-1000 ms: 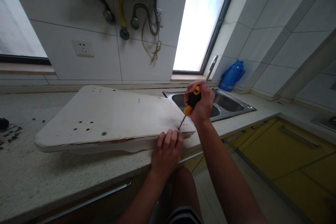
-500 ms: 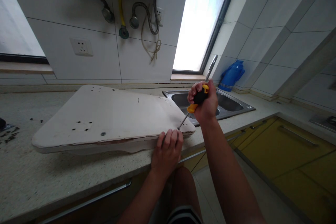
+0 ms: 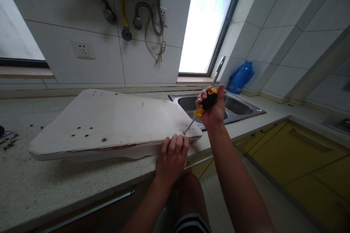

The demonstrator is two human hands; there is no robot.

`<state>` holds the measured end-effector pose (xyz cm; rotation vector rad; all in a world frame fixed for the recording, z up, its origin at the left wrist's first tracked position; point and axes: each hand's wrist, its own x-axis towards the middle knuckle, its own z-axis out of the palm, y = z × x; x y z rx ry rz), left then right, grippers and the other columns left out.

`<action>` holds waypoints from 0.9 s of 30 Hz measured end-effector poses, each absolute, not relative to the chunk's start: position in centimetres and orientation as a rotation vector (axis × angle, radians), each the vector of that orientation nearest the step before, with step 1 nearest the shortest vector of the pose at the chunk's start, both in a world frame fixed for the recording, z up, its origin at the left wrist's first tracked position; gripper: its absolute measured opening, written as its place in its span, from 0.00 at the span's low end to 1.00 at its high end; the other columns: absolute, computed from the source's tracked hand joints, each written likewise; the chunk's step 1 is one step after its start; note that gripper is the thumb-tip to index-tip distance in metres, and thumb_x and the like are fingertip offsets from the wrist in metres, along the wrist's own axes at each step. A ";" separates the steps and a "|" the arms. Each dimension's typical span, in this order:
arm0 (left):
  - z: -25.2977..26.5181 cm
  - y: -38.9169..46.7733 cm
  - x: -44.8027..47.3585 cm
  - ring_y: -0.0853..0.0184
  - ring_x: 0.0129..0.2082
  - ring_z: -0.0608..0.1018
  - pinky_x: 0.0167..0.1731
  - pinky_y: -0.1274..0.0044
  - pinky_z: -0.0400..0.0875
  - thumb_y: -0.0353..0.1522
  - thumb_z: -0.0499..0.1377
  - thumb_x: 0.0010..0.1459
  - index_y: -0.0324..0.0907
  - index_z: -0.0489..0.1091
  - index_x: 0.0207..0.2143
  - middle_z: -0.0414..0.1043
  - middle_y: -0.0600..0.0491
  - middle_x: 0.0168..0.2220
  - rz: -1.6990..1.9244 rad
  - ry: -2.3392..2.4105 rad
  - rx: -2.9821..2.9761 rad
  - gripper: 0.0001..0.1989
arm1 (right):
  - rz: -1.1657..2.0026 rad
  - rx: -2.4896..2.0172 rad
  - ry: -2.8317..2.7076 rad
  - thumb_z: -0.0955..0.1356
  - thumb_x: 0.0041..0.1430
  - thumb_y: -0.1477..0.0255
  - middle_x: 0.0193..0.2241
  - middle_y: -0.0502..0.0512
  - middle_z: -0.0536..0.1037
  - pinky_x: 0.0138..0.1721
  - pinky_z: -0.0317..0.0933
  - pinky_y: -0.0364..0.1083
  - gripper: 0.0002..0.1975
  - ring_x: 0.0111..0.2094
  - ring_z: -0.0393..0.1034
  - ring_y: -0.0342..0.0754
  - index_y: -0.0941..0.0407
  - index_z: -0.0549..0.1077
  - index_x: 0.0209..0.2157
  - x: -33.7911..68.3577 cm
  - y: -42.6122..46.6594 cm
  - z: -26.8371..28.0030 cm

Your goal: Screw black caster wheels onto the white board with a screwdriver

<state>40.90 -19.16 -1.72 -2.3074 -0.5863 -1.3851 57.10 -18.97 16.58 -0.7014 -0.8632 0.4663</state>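
Near the sink [image 3: 255, 112], the left hand [image 3: 171, 156] bends its fingers against the white board [image 3: 123, 116] on the tabletop [image 3: 16, 182], likely steadying it, though whether it grips I can't tell, while the right hand [image 3: 214, 109] wraps its fingers snugly round a screwdriver [image 3: 210, 99] slanted onto the board.

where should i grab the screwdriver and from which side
Best take the screwdriver by its thick black-and-yellow handle, likely from above and the right: the thin shaft slants down and left to the board, leaving the handle raised. The right hand grips there; the left hand touches the board's near edge.
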 end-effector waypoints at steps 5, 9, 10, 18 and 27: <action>-1.7 -19.2 41.0 0.56 0.60 0.79 0.83 0.61 0.35 0.30 0.62 0.71 0.39 0.81 0.60 0.85 0.45 0.56 -1.385 -0.585 -2.306 0.18 | 0.527 -0.680 -0.960 0.75 0.57 0.37 0.26 0.46 0.63 0.18 0.50 0.38 0.35 0.24 0.60 0.38 0.53 0.62 0.28 55.9 -19.4 17.4; -1.7 -19.2 41.0 0.56 0.60 0.79 0.83 0.62 0.35 0.31 0.62 0.71 0.40 0.80 0.60 0.85 0.46 0.56 -1.389 -0.592 -2.301 0.18 | 0.464 -0.618 -1.011 0.72 0.63 0.38 0.25 0.44 0.61 0.16 0.44 0.38 0.32 0.20 0.54 0.37 0.52 0.64 0.31 55.1 -19.2 16.7; -1.7 -19.2 41.0 0.56 0.60 0.79 0.83 0.62 0.35 0.31 0.62 0.71 0.40 0.80 0.60 0.85 0.46 0.56 -1.389 -0.594 -2.300 0.18 | 0.437 -0.600 -1.022 0.73 0.65 0.41 0.24 0.43 0.62 0.16 0.45 0.38 0.30 0.19 0.53 0.36 0.52 0.66 0.33 55.2 -19.2 16.3; -1.7 -19.3 41.0 0.56 0.60 0.78 0.82 0.61 0.41 0.30 0.63 0.70 0.40 0.80 0.60 0.84 0.46 0.56 -1.375 -0.601 -2.296 0.19 | 0.427 -0.615 -1.013 0.73 0.71 0.53 0.29 0.47 0.75 0.27 0.66 0.39 0.21 0.26 0.68 0.38 0.58 0.74 0.37 55.9 -18.8 15.2; -1.9 -19.1 41.0 0.55 0.61 0.78 0.80 0.61 0.48 0.31 0.63 0.69 0.40 0.80 0.60 0.84 0.46 0.56 -1.376 -0.602 -2.293 0.19 | 0.587 -0.542 -1.132 0.69 0.71 0.45 0.21 0.43 0.66 0.18 0.50 0.38 0.29 0.19 0.56 0.36 0.55 0.68 0.29 55.0 -18.5 16.2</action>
